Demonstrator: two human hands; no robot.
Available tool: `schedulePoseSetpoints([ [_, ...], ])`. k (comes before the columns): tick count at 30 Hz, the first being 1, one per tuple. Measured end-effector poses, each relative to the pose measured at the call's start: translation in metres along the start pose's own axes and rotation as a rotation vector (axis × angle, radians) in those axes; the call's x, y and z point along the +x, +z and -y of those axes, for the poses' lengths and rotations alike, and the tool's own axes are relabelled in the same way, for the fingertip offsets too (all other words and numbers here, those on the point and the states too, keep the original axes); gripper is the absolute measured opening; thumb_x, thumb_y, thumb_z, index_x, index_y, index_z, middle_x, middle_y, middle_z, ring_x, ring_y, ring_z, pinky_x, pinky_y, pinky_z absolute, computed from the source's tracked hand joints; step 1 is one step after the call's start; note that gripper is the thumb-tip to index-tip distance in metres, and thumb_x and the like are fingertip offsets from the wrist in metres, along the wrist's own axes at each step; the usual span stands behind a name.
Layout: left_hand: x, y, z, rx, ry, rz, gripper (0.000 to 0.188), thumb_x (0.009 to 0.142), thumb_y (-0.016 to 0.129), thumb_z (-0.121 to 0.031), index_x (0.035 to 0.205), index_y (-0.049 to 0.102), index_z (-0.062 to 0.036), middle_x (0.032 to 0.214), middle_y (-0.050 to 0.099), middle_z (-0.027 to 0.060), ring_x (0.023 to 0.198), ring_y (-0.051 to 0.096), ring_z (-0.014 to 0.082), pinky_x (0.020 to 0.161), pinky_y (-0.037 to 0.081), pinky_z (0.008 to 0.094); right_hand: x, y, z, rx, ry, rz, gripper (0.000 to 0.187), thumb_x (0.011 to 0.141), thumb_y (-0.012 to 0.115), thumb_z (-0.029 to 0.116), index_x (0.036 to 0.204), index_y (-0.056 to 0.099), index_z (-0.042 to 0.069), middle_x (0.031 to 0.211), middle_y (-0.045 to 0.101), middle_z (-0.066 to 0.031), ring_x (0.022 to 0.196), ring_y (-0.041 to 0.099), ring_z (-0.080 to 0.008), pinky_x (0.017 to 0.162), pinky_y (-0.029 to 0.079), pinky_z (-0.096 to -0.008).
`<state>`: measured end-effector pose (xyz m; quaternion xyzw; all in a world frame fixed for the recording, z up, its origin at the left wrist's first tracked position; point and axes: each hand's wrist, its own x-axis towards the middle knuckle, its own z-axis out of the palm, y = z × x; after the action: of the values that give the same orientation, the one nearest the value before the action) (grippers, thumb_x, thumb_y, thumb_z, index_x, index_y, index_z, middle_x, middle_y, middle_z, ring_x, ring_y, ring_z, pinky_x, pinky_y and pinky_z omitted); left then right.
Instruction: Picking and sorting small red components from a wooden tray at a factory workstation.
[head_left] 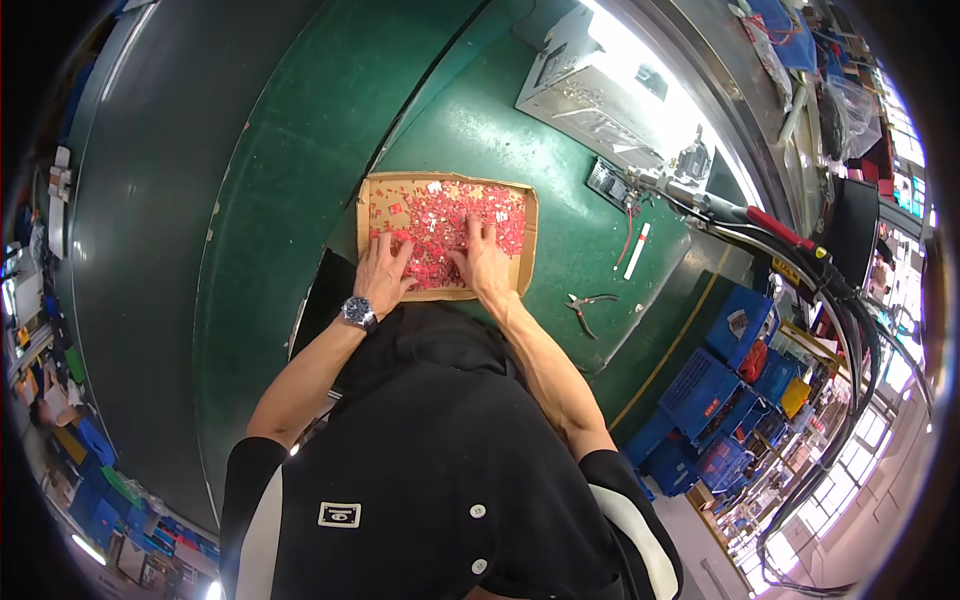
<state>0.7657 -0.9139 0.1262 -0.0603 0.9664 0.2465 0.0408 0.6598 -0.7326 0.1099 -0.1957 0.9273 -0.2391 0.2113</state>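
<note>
A shallow cardboard box [534, 235] lies in front of me, holding a great many small red pieces [440, 215] mixed with a few pale ones. My left hand [383, 276] reaches over its near left side, fingers spread and curved down onto the pieces; a wristwatch [358, 313] sits on that wrist. Over the near right part is my right hand [486, 265], its thumb held away from the fingers, which point forward into the pile. Neither hand visibly grips anything, though the fingertips partly sink among the pieces.
On the green table [480, 140] to the right lie pliers [585, 312], a white and red stick [637, 251] and a small metal device [610, 184]. A large metal machine [600, 95] stands at the far right. Blue crates [700, 390] are stacked beyond the table's right edge.
</note>
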Motion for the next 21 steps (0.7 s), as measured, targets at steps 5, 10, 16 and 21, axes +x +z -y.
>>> schedulePoseSetpoints([
  [5, -0.002, 0.022, 0.013, -0.073, 0.024, 0.121, 0.028, 0.081, 0.071, -0.008, 0.105, 0.058, -0.0044, 0.108, 0.051, 0.0152, 0.099, 0.059, 0.0355, 0.077, 0.053, 0.0461, -0.011, 0.035, -0.005, -0.025, -0.182, 0.156, 0.031, 0.089, 0.067, 0.018, 0.116, 0.056, 0.01, 0.107, 0.062, -0.0222, 0.081, 0.065, -0.044, 0.065, 0.055, -0.0502],
  [10, -0.006, 0.007, 0.019, -0.13, -0.036, 0.083, 0.021, 0.083, 0.064, -0.003, 0.103, 0.059, -0.0021, 0.106, 0.053, 0.0151, 0.099, 0.06, 0.0362, 0.077, 0.053, 0.0468, 0.007, 0.015, 0.008, 0.159, -0.171, 0.07, 0.032, 0.09, 0.066, 0.018, 0.119, 0.055, 0.009, 0.108, 0.062, -0.0223, 0.083, 0.066, -0.0431, 0.065, 0.055, -0.049],
  [16, -0.003, -0.005, 0.013, -0.149, -0.068, 0.033, 0.04, 0.079, 0.072, -0.009, 0.116, 0.058, -0.0042, 0.12, 0.052, 0.017, 0.105, 0.06, 0.0374, 0.081, 0.054, 0.0458, -0.005, 0.05, 0.014, 0.017, -0.269, 0.256, 0.023, 0.086, 0.061, 0.01, 0.107, 0.055, 0.005, 0.099, 0.063, -0.0222, 0.084, 0.066, -0.0429, 0.068, 0.054, -0.0522],
  [21, -0.01, -0.006, 0.015, -0.117, -0.048, 0.073, 0.063, 0.073, 0.082, -0.017, 0.129, 0.055, -0.005, 0.13, 0.048, 0.0185, 0.113, 0.056, 0.0376, 0.092, 0.05, 0.0457, 0.001, 0.036, 0.014, 0.131, -0.154, 0.05, 0.037, 0.089, 0.064, 0.014, 0.122, 0.053, 0.002, 0.104, 0.063, -0.024, 0.083, 0.065, -0.0453, 0.069, 0.054, -0.0508],
])
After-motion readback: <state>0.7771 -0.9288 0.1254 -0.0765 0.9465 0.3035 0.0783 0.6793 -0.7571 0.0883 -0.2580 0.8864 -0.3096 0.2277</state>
